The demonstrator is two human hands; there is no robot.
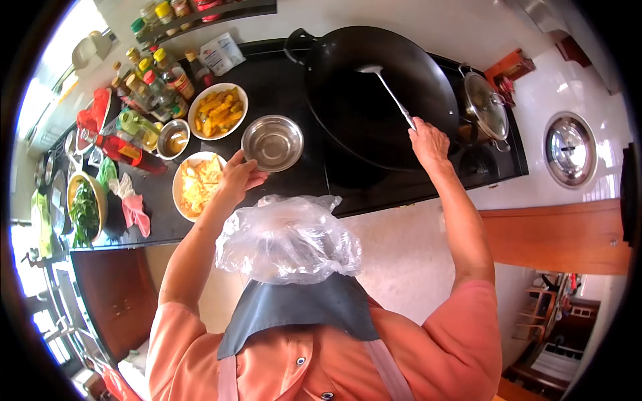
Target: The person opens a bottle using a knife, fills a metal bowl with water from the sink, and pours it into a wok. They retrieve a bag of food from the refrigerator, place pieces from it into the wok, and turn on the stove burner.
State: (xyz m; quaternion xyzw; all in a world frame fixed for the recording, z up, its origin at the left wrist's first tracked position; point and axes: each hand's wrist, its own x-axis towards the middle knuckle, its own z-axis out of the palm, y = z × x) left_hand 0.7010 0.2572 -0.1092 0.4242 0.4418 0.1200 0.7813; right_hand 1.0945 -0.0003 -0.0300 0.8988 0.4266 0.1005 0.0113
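Note:
My right hand is wrapped round the handle of a metal spatula, whose blade rests inside a large black wok. At the near left rim of a steel bowl, my left hand has its fingers at the edge, thumb side by the rim. The bowl looks to hold a little clear liquid or nothing; I cannot tell which. Just left of that hand sits a white bowl of pale yellow and orange food. Behind it is another white bowl with orange-yellow pieces.
Sauce bottles crowd the back left, beside a small steel cup. A basket of green leaves stands far left. Right of the wok are a glass-lidded pot and a round steel lid. A plastic bag hangs before my chest.

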